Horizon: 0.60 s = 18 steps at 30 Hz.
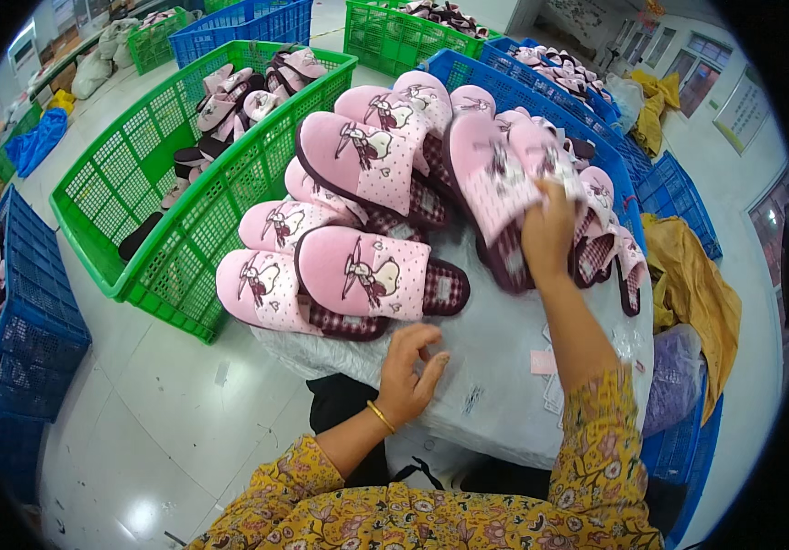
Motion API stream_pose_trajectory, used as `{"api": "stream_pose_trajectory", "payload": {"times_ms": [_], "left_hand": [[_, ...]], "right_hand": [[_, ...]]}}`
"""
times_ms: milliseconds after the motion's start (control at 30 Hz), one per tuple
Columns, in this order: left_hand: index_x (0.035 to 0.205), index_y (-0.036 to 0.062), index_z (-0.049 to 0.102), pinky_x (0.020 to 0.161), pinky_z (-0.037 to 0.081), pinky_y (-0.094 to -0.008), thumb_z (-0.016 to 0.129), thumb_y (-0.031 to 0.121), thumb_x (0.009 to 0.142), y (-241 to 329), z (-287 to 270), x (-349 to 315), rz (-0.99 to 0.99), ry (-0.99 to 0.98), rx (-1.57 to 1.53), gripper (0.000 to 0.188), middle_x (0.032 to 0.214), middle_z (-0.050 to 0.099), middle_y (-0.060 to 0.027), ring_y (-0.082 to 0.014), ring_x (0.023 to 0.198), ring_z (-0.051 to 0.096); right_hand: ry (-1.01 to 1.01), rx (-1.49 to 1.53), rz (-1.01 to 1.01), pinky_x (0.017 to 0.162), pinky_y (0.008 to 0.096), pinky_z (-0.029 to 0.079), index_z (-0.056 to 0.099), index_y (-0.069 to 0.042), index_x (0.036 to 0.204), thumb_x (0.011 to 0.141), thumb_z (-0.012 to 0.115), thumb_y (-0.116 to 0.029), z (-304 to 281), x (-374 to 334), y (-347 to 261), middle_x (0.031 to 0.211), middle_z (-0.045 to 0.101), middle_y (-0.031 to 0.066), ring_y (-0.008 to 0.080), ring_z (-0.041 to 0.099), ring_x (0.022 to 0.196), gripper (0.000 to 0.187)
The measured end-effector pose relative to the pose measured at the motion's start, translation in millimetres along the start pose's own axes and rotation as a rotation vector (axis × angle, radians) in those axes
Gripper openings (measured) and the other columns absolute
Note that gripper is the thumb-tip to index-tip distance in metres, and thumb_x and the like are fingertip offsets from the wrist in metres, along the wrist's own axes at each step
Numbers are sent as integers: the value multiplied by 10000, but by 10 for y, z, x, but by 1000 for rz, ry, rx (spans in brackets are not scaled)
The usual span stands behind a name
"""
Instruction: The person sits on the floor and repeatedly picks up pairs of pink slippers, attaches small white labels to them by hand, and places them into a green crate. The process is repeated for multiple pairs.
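My right hand [548, 234] grips a pair of pink slippers [495, 183], slightly blurred, above the right part of the pile. Each has a printed animal figure on its upper and a dark checked insole. Close to the table's front edge, my left hand [411, 371] is empty, its thumb and fingers apart and curved. Just beyond it lies a slipper [367, 280] resting partly over another slipper [262, 293]. More pink slippers [358, 156] are heaped behind these, overlapping one another. All lie on a table [477, 385] wrapped in clear plastic.
A green crate [202, 220] holding slippers stands left of the table, a blue crate [628, 147] behind the pile. Small paper tags [550, 380] lie at the table's right. Yellow cloth [688, 284] and a purple bag [674, 380] sit beyond that edge. Another blue crate [32, 321] is far left.
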State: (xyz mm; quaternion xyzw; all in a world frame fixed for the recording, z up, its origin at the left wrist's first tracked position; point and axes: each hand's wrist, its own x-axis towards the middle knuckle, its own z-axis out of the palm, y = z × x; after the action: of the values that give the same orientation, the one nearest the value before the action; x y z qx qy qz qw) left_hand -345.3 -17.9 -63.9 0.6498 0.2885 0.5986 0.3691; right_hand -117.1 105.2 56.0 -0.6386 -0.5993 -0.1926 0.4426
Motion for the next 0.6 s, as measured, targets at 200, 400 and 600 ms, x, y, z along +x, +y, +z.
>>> {"api": "stream_pose_trajectory", "payload": {"times_ms": [200,400,600], "left_hand": [[1245,2,519,890,434,-356,629,181,887,-79,89,-50,50,73,36,415,1225,514,-158,-277,1051,500],[1230,-15,535,1019,370,-345,542,164,979,-131,103,-31,74,60,7,309,1243,525,-123,-232,1165,493],[1172,-20,567,1023,371,-390,545,116,957,-116,127,-28,106,22,300,255,1220,536,-161,-294,1161,498]], "right_hand": [[-80,-10,251,908,413,419,617,-33,1019,765,554,80,-924,-1495,-351,1012,620,170,346,558,997,285],[-111,191,455,896,456,445,568,-20,1139,817,618,-88,-1000,-1974,-543,1083,613,231,397,562,1049,333],[-493,326,652,856,416,501,531,-23,1269,829,698,-214,-1746,-1764,-556,1068,660,198,310,657,959,508]]}}
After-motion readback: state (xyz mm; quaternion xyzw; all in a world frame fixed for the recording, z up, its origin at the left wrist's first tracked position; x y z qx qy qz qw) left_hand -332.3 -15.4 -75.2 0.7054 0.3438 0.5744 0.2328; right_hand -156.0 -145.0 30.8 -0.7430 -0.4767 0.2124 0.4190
